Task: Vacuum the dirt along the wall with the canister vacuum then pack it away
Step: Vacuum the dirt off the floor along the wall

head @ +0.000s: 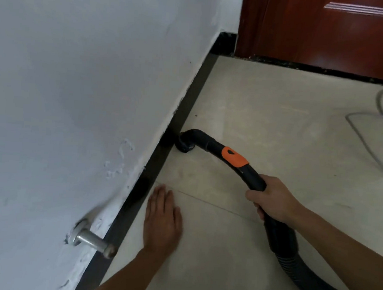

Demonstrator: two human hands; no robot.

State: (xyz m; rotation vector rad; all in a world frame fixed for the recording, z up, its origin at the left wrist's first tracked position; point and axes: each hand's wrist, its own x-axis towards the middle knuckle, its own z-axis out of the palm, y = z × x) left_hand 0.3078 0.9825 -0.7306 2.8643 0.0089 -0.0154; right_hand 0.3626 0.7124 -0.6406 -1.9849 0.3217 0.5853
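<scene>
Head view | right hand grasps the black curved hose handle just behind its orange slider | nozzle tip down on the tiled floor, just beside the dark baseboard under the white wall | left hand released, fingers straight, palm flat on the floor near the baseboard | metal door stop on the wall, near left

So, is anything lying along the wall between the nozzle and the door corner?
Nothing visible blocks it. Beside the baseboard, only a small dark speck lies ahead of the nozzle. The white cord lies well off to the right, away from the wall.
</scene>
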